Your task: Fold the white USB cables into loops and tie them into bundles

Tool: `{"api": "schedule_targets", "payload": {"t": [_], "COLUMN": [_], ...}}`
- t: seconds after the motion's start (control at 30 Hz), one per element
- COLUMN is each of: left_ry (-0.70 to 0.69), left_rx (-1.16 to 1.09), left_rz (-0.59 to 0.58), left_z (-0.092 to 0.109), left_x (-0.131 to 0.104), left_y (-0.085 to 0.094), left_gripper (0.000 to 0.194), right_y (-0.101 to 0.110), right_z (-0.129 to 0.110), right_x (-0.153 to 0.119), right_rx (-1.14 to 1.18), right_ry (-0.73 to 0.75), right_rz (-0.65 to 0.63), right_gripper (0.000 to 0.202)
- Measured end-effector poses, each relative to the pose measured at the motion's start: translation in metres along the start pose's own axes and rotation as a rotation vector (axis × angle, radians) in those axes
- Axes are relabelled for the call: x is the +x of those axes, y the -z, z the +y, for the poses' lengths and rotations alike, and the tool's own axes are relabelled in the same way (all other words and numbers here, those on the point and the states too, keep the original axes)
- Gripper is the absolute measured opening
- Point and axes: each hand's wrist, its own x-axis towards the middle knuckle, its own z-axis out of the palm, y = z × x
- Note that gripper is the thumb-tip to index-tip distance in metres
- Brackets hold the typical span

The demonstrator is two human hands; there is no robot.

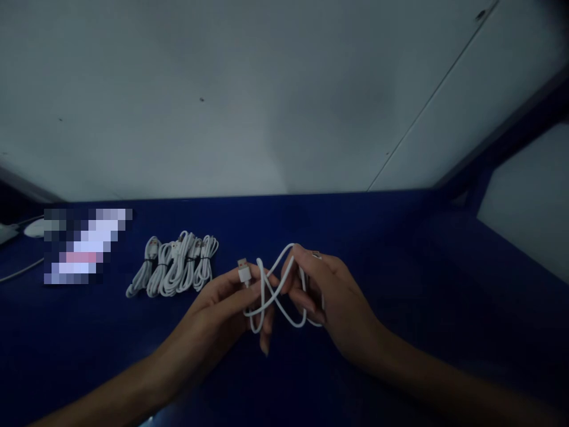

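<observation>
Head view, only view. Both hands are raised just above the dark blue matte tabletop (400, 249) and meet at centre frame, sharing one thin white flexible rubbery USB cable (275, 296).

The left hand (231, 299) has its fingers closed on the cable near its end. The white rectangular plug with a metal tip (243, 271) pokes up past the thumb, likely held that way so the loose end stays controlled.

The right hand (326, 293) has its fingers curled shut around several strands. Loops pass over its fingers and cross in a figure-eight between the two hands, so the grip seems meant to keep the coils from springing open. The lowest loops hang below the hands; whether they touch the table cannot be told.

Left of the hands, well apart, a row of bundled white coiled cables (175, 267) lies flat on the table, side by side and each tied near the top, same smooth round cord.

Further left is a pixelated blurred patch (84, 246); its contents are unreadable. At the far-left edge, a white rounded object (33, 227) is too cropped to identify.

Behind the table stands a plain pale grey smooth wall panel (267, 101) with a thin seam on the right. Lighting is dim, so fine textures are hard to see.
</observation>
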Motion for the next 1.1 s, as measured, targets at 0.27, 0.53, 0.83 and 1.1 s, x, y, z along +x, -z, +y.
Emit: {"api": "schedule_targets", "payload": {"t": [0.27, 0.53, 0.83, 1.1], "left_ry": [0.012, -0.016, -0.096, -0.094], "left_rx": [0.028, 0.088, 0.303, 0.237], "left_rz": [0.045, 0.156, 0.285, 0.205], "left_z": [0.0018, 0.0027, 0.0, -0.0007], "left_x": [0.0005, -0.0008, -0.0001, -0.0002], "left_y": [-0.0011, -0.002, 0.0011, 0.0041], "left_gripper": [0.032, 0.033, 0.033, 0.027], "right_y": [0.0014, 0.0033, 0.0045, 0.0012], "right_z": [0.0006, 0.0056, 0.0057, 0.0019], "right_x": [0.0033, 0.0047, 0.0056, 0.0067], "right_rx": [-0.043, -0.007, -0.006, 0.087], "right_ry": [0.013, -0.013, -0.045, -0.053], "right_rz": [0.027, 0.083, 0.149, 0.098], "right_gripper": [0.049, 0.051, 0.055, 0.04]}}
